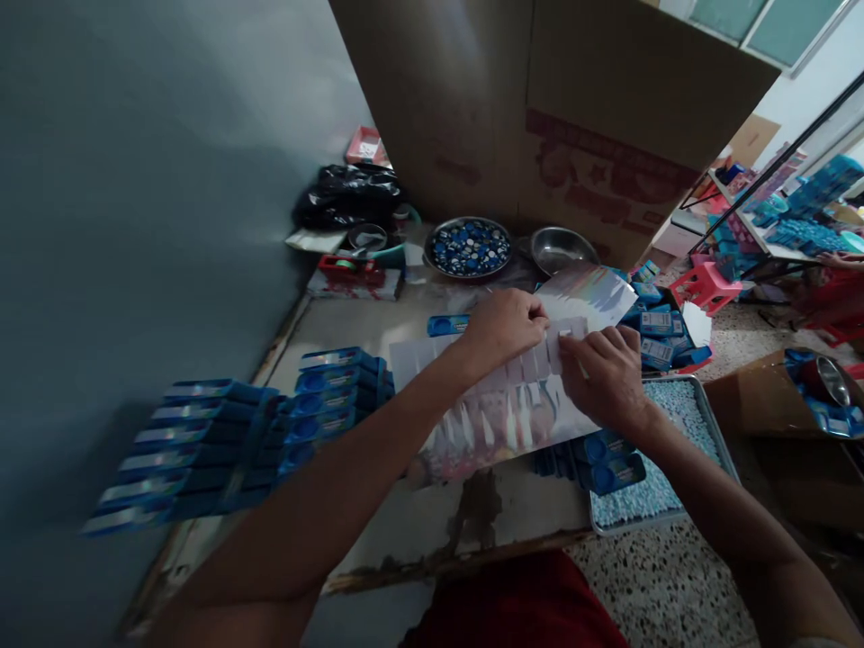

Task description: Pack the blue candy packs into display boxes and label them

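Observation:
A shiny sheet of stickers [486,427], with rows of pale strips and bare backing, lies across the worktable in front of me. My left hand [506,324] is over its upper part, fingers curled and pinched; what is between the fingertips is too small to make out. Close by on the right, my right hand [604,373] is closed at the sheet's right edge, a small white sticker [565,334] at its thumb and fingertip. Another shiny sheet [587,292] is behind the hands. One blue box [447,325] lies beyond the sheet, and stacked blue boxes [611,463] touch its lower right.
Rows of blue boxes [330,396] stand at the left by the wall. Behind are a bowl of blue and white pieces [469,247], a metal bowl [562,247] and a large cardboard box [540,108]. A tray of pale beads [702,432] stands right of the table.

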A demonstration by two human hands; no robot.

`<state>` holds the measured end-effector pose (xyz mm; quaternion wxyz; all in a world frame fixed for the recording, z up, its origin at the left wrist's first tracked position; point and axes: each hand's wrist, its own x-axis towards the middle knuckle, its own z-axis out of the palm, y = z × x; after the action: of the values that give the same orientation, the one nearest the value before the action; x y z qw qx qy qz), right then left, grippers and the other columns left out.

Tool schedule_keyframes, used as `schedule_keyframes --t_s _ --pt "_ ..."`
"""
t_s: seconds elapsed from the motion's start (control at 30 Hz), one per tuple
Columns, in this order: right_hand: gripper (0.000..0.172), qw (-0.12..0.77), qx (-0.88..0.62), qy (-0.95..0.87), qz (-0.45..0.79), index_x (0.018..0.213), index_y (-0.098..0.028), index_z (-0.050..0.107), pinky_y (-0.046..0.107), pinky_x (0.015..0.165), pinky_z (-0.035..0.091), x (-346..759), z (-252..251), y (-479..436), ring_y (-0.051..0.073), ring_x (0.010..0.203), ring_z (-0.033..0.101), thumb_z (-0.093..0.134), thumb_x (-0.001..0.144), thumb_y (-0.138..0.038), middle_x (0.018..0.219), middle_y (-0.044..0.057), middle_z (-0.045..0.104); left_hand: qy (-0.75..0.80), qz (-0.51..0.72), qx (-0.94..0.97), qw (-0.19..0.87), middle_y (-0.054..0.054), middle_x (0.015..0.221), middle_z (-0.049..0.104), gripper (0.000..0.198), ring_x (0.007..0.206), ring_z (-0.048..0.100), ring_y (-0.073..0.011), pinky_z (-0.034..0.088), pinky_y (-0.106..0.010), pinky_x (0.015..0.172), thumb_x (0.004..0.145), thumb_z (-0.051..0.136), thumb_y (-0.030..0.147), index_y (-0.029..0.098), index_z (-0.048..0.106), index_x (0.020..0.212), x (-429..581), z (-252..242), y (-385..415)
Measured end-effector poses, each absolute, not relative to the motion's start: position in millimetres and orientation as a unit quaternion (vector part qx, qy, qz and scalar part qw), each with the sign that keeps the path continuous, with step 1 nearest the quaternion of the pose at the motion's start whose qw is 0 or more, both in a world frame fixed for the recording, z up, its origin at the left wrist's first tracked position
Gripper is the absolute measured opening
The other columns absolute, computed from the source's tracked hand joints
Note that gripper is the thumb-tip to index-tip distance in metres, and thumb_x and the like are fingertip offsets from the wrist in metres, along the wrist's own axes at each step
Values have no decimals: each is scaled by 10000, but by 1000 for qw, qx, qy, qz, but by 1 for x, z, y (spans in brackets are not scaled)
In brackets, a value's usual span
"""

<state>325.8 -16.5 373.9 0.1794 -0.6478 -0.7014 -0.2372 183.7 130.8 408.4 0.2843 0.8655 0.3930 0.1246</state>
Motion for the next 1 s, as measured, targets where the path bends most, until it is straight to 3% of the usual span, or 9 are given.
schedule_keyframes --t_s 0.13,0.33,0.43,0.53,0.6,0.7,0.83,1.0 --pt "169 253 -659 -680 -200 801 -224 694 364 818 358 330 373 -11 186 758 583 688 969 -240 726 -1 682 392 133 876 247 -103 906 821 196 847 725 -268 466 -351 731 871 661 233 202 852 906 184 407 127" --pt "212 281 -628 -705 -175 782 -213 688 324 719 384 294 433 -51 132 620 576 673 990 -173 622 -33 650 350 173 888 243 -129 945 808 189 904 736 -291 511 -380 800 924 647 214 171 829 901 197 386 137" --pt "127 356 -648 -671 -51 827 -229 721 287 646 422 254 478 -80 99 545 532 759 930 -165 603 -58 626 283 246 877 299 -120 1020 803 93 986 728 -269 534 -374 898 867 751 177 175 819 931 192 383 147" --pt "116 442 -668 -577 159 806 -239 739 252 505 407 209 490 -83 92 487 498 819 890 -249 571 -61 600 256 410 794 369 -98 1110 797 158 1048 714 -226 538 -348 968 867 785 201 194 804 1023 147 392 148" --pt "204 485 -648 -480 339 773 -232 729 234 435 401 177 478 -69 94 458 488 853 861 -367 547 -58 585 293 493 689 443 -80 1019 798 166 941 722 -192 561 -319 899 947 738 344 194 789 997 93 391 139" --pt "313 487 -580 -356 548 763 -218 719 220 396 415 123 445 -42 90 426 481 902 787 -471 525 -63 569 362 504 501 603 -71 840 775 468 760 719 -175 574 -285 733 949 677 640 182 752 887 -1 365 115" --pt "365 456 -557 -288 631 738 -193 719 194 429 378 51 396 -13 74 466 483 965 686 -457 557 -45 599 365 407 268 794 -147 884 799 804 811 771 -253 623 -349 745 846 543 917 145 763 886 -105 300 72" --pt "402 419 -551 -200 693 653 -187 664 198 427 248 -2 339 21 46 450 317 979 611 -433 492 -82 460 321 362 149 862 -192 991 809 894 970 788 -321 647 -406 845 798 574 946 107 791 1015 -171 249 41"
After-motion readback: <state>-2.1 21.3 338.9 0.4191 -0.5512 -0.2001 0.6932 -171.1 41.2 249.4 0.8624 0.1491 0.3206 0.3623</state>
